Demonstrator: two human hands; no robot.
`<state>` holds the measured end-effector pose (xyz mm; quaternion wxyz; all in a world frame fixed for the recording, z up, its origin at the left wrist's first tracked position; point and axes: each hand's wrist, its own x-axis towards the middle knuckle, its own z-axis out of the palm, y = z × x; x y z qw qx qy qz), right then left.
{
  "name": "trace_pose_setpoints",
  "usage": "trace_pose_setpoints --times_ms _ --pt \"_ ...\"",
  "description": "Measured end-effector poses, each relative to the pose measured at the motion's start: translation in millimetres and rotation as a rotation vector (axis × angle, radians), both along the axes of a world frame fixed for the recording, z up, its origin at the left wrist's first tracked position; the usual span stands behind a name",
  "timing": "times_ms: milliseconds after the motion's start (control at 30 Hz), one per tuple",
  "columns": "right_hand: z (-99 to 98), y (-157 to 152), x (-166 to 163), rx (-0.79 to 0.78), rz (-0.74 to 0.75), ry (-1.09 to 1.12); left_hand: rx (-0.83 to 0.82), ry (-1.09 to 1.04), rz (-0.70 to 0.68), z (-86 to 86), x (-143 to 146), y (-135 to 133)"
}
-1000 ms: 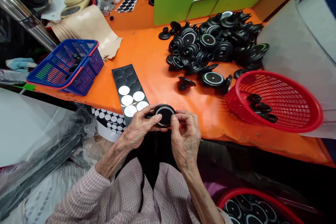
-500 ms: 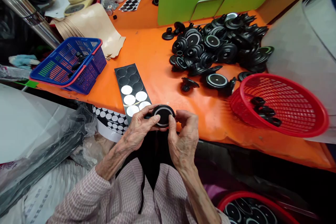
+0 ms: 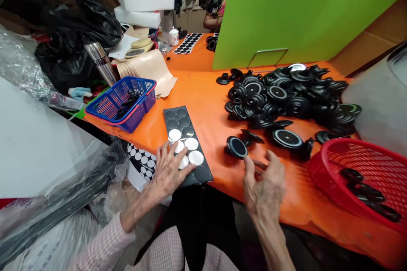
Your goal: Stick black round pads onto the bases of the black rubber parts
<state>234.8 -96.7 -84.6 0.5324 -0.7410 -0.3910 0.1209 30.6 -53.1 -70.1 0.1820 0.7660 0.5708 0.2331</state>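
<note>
My left hand [image 3: 170,171] rests on a black sheet of round stickers [image 3: 176,125], its fingers spread over the white circles. To the right, my right hand [image 3: 265,182] is over the orange table with thumb and fingers apart. Its thumb tip is at the lower edge of a round black suction-cup-like part [image 3: 237,147], which sits tilted with its dark, pale-ringed face toward me; whether they touch, I cannot tell. Just beyond lie similar parts, one on its side [image 3: 251,136] and one showing a ringed face [image 3: 288,138].
A large heap of black parts [image 3: 297,106] lies before a green panel [image 3: 286,12]. On the right stands a red basket [image 3: 330,165] with black pieces. At left are a blue basket [image 3: 121,120], brown paper [image 3: 159,72] and a steel flask [image 3: 100,61]. Another person's arm [image 3: 211,21] shows behind.
The round black part has left my two hands and now sits on the table near the other parts. My left hand has moved onto the sticker sheet, my right outward. The view has tilted up.
</note>
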Motion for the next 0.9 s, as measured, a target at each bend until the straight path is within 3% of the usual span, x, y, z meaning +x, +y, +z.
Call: trace_pose_setpoints --times_ms 100,200,267,367,467,533,600,667,800,900 --pt "-4.3 -4.3 -21.8 0.048 0.112 -0.265 0.016 0.025 -0.079 -16.2 -2.4 -16.7" --pt "-16.1 0.4 -57.4 0.023 0.318 -0.288 0.031 -0.061 -0.082 -21.4 -0.7 -29.5" --pt "-22.0 9.8 -73.5 0.01 0.297 -0.249 0.016 -0.167 -0.024 -18.5 -0.2 -29.1" --pt "-19.2 22.2 -74.2 -0.045 0.257 -0.041 -0.096 -0.459 0.193 -6.6 -3.6 -14.7" --pt "-3.0 19.9 -56.6 -0.138 0.399 0.341 -0.393 -0.885 0.379 9.6 -9.0 6.8" --pt "8.9 11.1 -46.1 -0.148 0.512 0.638 -0.656 -1.077 0.346 18.5 -9.8 18.5" --pt "16.4 1.8 -41.6 -0.154 0.573 0.764 -0.818 -1.166 0.256 23.0 -6.9 25.2" --pt "18.2 -3.4 -43.4 -0.12 0.53 0.568 -0.842 -1.206 0.221 23.2 -1.3 26.5" --pt "11.9 2.3 -57.0 0.135 0.422 -0.126 -0.783 -1.215 0.159 20.5 8.6 19.8" --pt "8.3 12.3 -65.2 0.198 0.478 -0.276 -0.767 -1.231 0.143 21.7 11.0 15.1"
